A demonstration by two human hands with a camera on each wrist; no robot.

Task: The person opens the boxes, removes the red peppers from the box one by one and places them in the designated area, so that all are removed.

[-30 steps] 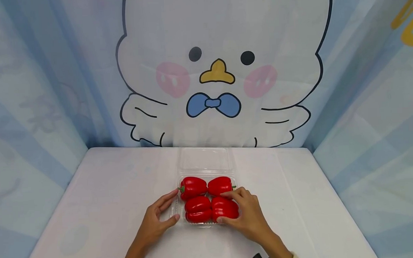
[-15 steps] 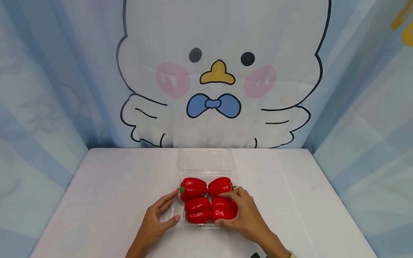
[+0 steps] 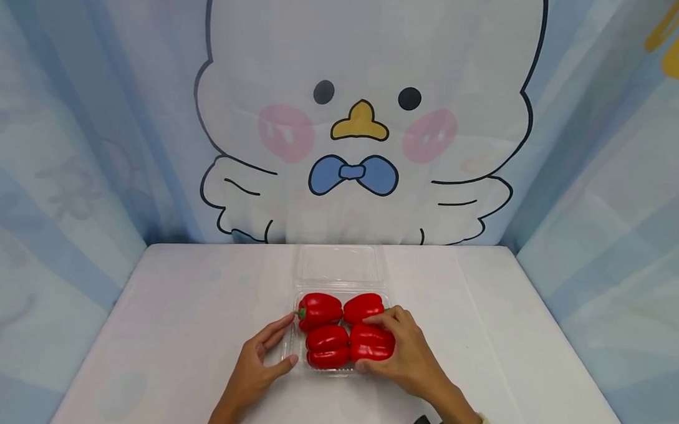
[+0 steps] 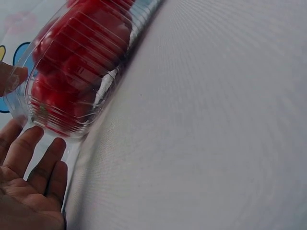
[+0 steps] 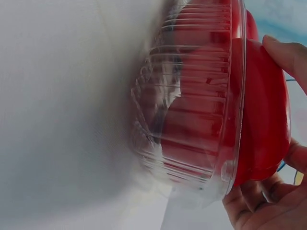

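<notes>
While the head view looks down, a clear plastic clamshell tray [image 3: 290, 345] sits near the desk's [image 3: 163, 318] front edge, mid-width, holding four red bell peppers, lid [image 3: 338, 263] folded back flat. Left hand [image 3: 255, 368] braces the tray's left wall, likely to steady it, fingers loosely spread. Right hand [image 3: 406, 350] grips the near-right red pepper [image 3: 372, 347], thumb and fingers curled round it.

Left wrist view: straight fingers [image 4: 41, 160] against the tray wall.

Right wrist view: fingertips [image 5: 288, 55] wrap that pepper above the rim.
</notes>
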